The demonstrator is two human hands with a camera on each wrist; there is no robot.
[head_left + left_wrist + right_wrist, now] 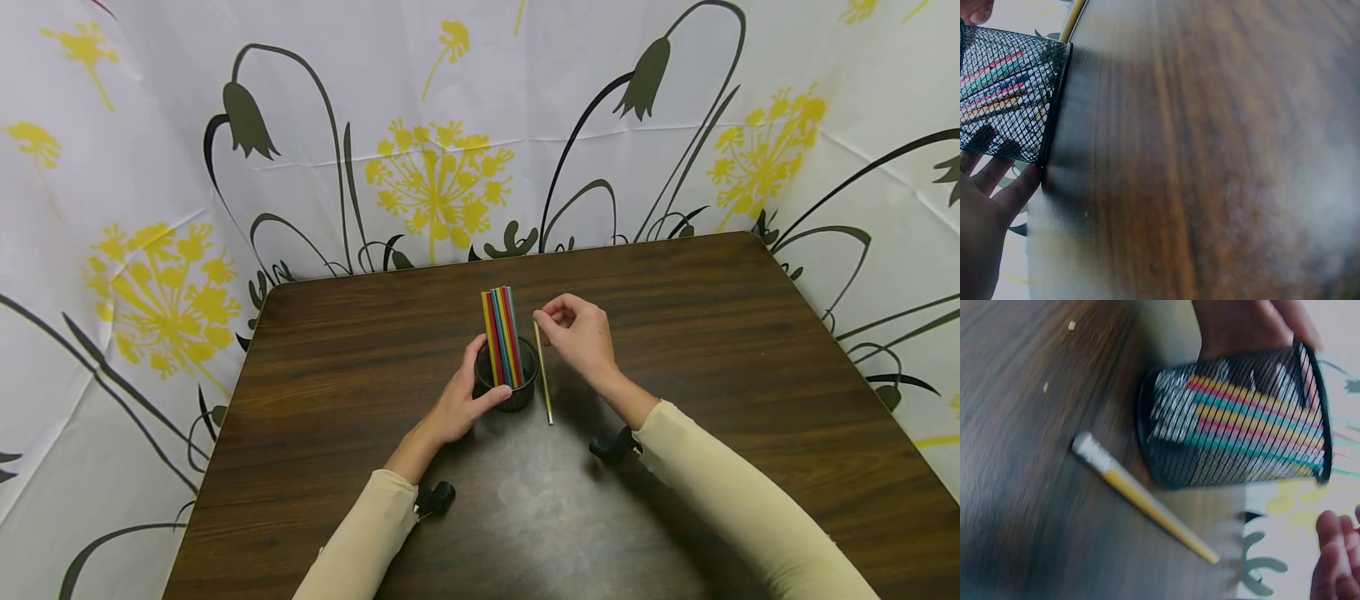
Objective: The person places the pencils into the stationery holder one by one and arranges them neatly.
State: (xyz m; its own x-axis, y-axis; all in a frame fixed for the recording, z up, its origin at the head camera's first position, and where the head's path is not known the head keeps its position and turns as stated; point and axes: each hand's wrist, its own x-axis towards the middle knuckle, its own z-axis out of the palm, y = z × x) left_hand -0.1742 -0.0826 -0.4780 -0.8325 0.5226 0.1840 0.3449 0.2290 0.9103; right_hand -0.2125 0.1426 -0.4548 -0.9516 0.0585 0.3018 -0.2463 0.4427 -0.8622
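Observation:
A black mesh pencil cup (pixel 507 398) stands on the table, and several pencils (pixel 501 337) in yellow, red and blue-green lean upright in it. My left hand (pixel 459 407) holds the cup from the left, thumb at the near rim and fingers round the far side. Just right of the cup lies a single yellow pencil (pixel 1154 509), its silvery end towards me. My right hand (pixel 581 333) hovers over its far end with thumb and index finger close together. A gap shows between these fingers (pixel 1330 540) and the pencil in the right wrist view.
The dark wood-grain table (pixel 337 375) reaches back to a white flower-printed curtain (pixel 472 100) on its far side and both flanks. Small pale specks (pixel 1072 325) lie on the tabletop in the right wrist view. Each wrist wears a black camera (pixel 437 498).

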